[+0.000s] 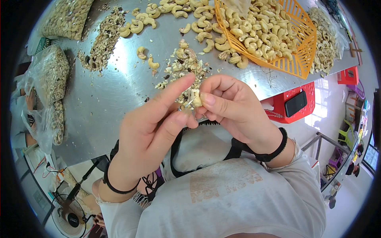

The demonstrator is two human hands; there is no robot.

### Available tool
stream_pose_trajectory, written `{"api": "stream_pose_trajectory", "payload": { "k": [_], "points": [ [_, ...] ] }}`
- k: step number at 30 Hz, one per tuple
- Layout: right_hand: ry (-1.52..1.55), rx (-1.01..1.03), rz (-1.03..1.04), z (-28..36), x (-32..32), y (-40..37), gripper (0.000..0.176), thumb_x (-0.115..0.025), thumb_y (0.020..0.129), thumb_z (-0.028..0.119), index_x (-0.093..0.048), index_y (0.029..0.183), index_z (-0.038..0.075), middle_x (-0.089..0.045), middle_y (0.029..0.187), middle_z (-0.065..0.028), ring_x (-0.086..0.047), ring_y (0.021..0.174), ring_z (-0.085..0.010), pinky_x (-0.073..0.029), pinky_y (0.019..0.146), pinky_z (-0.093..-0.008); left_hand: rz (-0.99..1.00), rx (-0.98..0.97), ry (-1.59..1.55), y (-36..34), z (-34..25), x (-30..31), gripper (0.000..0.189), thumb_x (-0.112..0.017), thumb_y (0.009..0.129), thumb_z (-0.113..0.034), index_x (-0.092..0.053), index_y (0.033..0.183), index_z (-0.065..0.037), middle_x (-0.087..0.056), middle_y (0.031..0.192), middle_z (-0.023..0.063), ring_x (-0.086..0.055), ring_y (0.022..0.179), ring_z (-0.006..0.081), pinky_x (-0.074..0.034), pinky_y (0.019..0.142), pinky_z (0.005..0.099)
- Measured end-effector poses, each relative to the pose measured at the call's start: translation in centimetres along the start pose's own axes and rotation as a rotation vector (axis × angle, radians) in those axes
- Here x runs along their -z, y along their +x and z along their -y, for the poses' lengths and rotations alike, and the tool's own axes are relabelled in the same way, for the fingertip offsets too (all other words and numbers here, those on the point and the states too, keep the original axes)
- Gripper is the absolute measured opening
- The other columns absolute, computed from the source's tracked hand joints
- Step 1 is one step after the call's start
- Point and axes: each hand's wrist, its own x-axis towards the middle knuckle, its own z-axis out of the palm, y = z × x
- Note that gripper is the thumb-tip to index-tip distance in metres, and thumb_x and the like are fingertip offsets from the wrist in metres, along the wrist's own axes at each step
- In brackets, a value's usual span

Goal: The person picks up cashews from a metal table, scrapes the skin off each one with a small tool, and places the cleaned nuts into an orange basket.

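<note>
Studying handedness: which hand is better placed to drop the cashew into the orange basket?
Probably the right hand: it pinches the pale cashew kernel, and the orange mesh basket lies on its side.

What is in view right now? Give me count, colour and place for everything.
loose cashews: many, cream, table top centre
basket: one, orange, upper right, heaped with cashews
shell scraps: two piles, brown, upper left and before the hands
bags: several, clear, left edge
table: one, steel grey
phone: one, black, on red stool
fan: one, black, lower left
left hand: one, black wristband, index out, grip unclear
right hand: one, black wristband, grip shut on held cashew
</note>
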Motion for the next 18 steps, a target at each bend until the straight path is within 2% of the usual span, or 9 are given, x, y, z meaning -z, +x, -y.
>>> {"api": "stream_pose_trajectory", "payload": {
  "k": [3,6,8,9,11,12,14,18],
  "points": [
    [-0.025,0.009,-0.011,-0.05,0.04,-0.03,0.013,-0.059,0.077,0.012,-0.054,0.083,0.002,-0.056,0.073,-0.0024,-0.048,0.063,-0.0065,-0.039,0.058,-0.0189,-0.005,0.001,0.120,0.02,-0.26,-0.01,0.040,-0.042,0.084,-0.010,-0.036,0.121,0.001,-0.056,0.072,0.0049,-0.040,0.053,0.0036,-0.032,0.049,0.0149],
    [-0.063,0.022,-0.014,0.05,-0.04,-0.13,0.014,-0.060,0.077,0.013,-0.054,0.083,0.002,-0.056,0.073,-0.0023,-0.049,0.063,-0.0061,-0.040,0.057,-0.0184,-0.044,-0.088,0.284,0.12,0.01,0.04,0.035,-0.043,0.083,-0.008,-0.043,0.117,0.000,-0.057,0.075,0.0037,-0.045,0.058,0.0046,-0.034,0.052,0.0156],
    [-0.094,0.022,-0.024,0.12,-0.08,-0.19,0.014,-0.060,0.077,0.013,-0.054,0.083,0.002,-0.055,0.073,-0.0023,-0.049,0.063,-0.0060,-0.040,0.057,-0.0181,-0.063,-0.278,0.608,0.36,0.20,0.37,0.030,-0.043,0.083,-0.006,-0.049,0.112,-0.002,-0.058,0.076,0.0025,-0.046,0.061,0.0048,-0.036,0.055,0.0167],
    [-0.126,0.021,-0.034,0.13,-0.08,-0.21,0.015,-0.060,0.076,0.013,-0.053,0.083,0.003,-0.055,0.073,-0.0023,-0.049,0.063,-0.0058,-0.041,0.057,-0.0178,-0.063,-0.278,0.608,0.42,0.08,0.51,0.030,-0.043,0.083,-0.006,-0.049,0.112,-0.002,-0.058,0.076,0.0025,-0.046,0.061,0.0048,-0.036,0.055,0.0167],
    [-0.117,0.007,-0.024,0.10,-0.09,-0.24,0.014,-0.060,0.077,0.013,-0.053,0.083,0.003,-0.056,0.073,-0.0024,-0.050,0.063,-0.0059,-0.041,0.057,-0.0178,-0.054,-0.313,0.721,0.50,-0.31,0.76,0.031,-0.050,0.079,-0.003,-0.050,0.111,-0.004,-0.059,0.077,0.0099,-0.056,0.063,0.0136,-0.042,0.058,0.0225],
    [-0.107,-0.008,-0.014,0.10,-0.09,-0.25,0.014,-0.059,0.077,0.014,-0.053,0.083,0.003,-0.056,0.073,-0.0026,-0.050,0.062,-0.0060,-0.042,0.057,-0.0177,-0.054,-0.312,0.721,0.41,-0.31,0.75,0.031,-0.050,0.079,-0.003,-0.050,0.111,-0.004,-0.059,0.077,0.0099,-0.056,0.063,0.0136,-0.042,0.058,0.0225],
    [-0.053,-0.037,-0.007,0.06,0.02,-0.17,0.014,-0.059,0.078,0.014,-0.053,0.084,0.003,-0.056,0.074,-0.0028,-0.050,0.063,-0.0065,-0.042,0.058,-0.0182,-0.065,-0.115,0.374,0.09,-0.31,0.69,0.032,-0.049,0.080,-0.002,-0.049,0.112,-0.003,-0.059,0.078,0.0089,-0.056,0.063,0.0137,-0.042,0.059,0.0221],
    [0.155,-0.091,0.084,-0.37,0.62,0.12,0.014,-0.055,0.080,0.016,-0.052,0.085,0.003,-0.055,0.075,-0.0036,-0.051,0.066,-0.0087,-0.042,0.061,-0.0202,-0.070,-0.040,0.196,0.00,-0.31,0.29,0.034,-0.048,0.080,-0.002,-0.047,0.114,-0.002,-0.059,0.079,0.0074,-0.057,0.065,0.0136,-0.042,0.059,0.0219]
  ]
}}
